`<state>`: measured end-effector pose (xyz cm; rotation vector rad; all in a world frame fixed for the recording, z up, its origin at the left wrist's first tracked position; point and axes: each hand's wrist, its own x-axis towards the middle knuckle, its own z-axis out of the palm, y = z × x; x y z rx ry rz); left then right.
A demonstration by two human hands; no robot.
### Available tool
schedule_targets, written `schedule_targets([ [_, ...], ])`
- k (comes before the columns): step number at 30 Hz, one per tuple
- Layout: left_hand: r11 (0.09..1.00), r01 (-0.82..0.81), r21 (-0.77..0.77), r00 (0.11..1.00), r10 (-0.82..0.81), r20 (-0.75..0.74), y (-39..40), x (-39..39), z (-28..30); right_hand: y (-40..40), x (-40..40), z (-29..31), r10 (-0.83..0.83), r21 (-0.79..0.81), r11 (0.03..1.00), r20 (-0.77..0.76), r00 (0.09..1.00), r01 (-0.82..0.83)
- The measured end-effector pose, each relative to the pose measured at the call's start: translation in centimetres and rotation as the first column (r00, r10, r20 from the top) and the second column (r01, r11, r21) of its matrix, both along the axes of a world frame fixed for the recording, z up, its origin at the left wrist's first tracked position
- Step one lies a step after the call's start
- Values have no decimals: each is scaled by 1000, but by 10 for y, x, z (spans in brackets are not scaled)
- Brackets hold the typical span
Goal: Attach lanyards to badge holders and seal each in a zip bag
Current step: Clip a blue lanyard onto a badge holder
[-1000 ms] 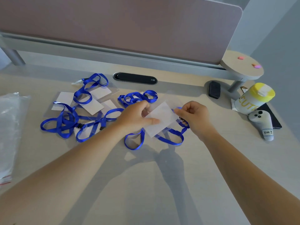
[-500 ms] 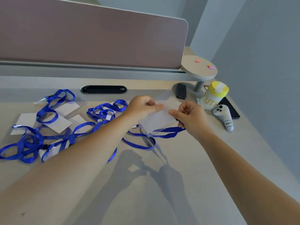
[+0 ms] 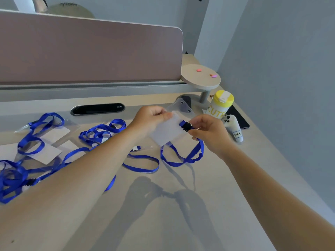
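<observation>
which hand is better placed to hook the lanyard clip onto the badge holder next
Probably the right hand: it already pinches the lanyard clip against the badge holder. The left hand grips the holder's far edge, so it is better used to steady it.

A beige desk [image 3: 163, 223] is sitting under a mauve divider panel [image 3: 90, 51] at twelve o'clock, grey walls [image 3: 281, 69] rising at two o'clock.

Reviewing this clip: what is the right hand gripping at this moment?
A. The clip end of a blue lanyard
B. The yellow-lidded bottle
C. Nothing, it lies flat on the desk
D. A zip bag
A: the right hand pinches the black clip end of the blue lanyard against the badge holder that the left hand holds.
</observation>
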<state>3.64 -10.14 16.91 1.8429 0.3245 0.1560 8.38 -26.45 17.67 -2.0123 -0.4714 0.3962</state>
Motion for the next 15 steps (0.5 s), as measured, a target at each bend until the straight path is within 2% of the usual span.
schedule_targets([
  [3, 1000, -12, 1, 998, 11, 56, 3, 2, 10, 1, 1, 7, 17, -26, 1000, -2, 1000, -17],
  [8, 1000, -24, 8, 996, 23, 90, 11, 1, 25, -1, 3, 16, 132, -196, 972, 9, 991, -127],
  [15, 966, 139, 216, 989, -147, 19, 20, -4, 16, -11, 9, 21, 160, -262, 951, -44, 986, -166],
])
